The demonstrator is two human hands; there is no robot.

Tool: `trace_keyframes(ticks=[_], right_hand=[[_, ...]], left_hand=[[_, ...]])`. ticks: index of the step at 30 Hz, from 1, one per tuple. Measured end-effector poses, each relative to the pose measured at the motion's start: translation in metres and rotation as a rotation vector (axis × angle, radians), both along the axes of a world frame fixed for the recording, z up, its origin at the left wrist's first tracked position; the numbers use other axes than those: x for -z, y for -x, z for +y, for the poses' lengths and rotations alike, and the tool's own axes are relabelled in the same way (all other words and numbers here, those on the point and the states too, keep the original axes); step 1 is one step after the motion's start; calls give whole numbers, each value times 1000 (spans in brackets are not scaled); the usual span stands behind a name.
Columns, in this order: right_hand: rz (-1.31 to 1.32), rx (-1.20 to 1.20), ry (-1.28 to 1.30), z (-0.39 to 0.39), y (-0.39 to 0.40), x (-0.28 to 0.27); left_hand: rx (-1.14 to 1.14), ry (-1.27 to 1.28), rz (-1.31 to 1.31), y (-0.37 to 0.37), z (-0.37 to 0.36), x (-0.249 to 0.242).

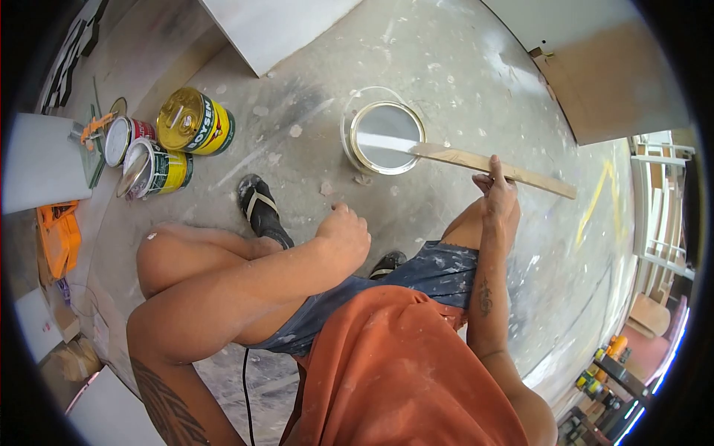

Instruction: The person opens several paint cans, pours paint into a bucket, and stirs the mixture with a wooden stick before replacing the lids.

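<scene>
My right hand (497, 192) is closed around a long flat wooden stick (532, 177) near its middle. The stick's far end is coated in pale paint and reaches into an open paint can (355, 154) of grey paint, which stands on the floor with its wire handle to one side. My left hand (343, 236) is curled into a loose fist above my lap, apart from the can. Nothing sticks out of its fingers.
At the left stand a yellow-and-green paint can (212, 128) with a gold lid and smaller cans (172, 172). An orange case (58, 239) lies beyond them. White panels (279, 30) and a wooden board (621, 82) stand ahead. A black cord (247, 386) runs near my leg.
</scene>
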State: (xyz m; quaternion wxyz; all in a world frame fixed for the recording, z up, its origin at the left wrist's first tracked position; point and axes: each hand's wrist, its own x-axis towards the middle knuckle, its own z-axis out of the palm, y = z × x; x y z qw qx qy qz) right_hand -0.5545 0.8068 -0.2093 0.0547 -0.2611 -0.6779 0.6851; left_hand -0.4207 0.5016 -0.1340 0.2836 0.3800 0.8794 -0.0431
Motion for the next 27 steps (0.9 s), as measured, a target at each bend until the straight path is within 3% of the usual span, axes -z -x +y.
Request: trace_keyframes(ticks=[6, 11, 27], right_hand=[[-37, 68, -168, 10, -9, -25], [108, 88, -106, 61, -7, -15], [170, 128, -175, 94, -12, -80]], left_hand=[[12, 17, -16, 7, 2, 4], [-21, 6, -37, 12, 0, 3], [-77, -17, -33, 4, -11, -6]])
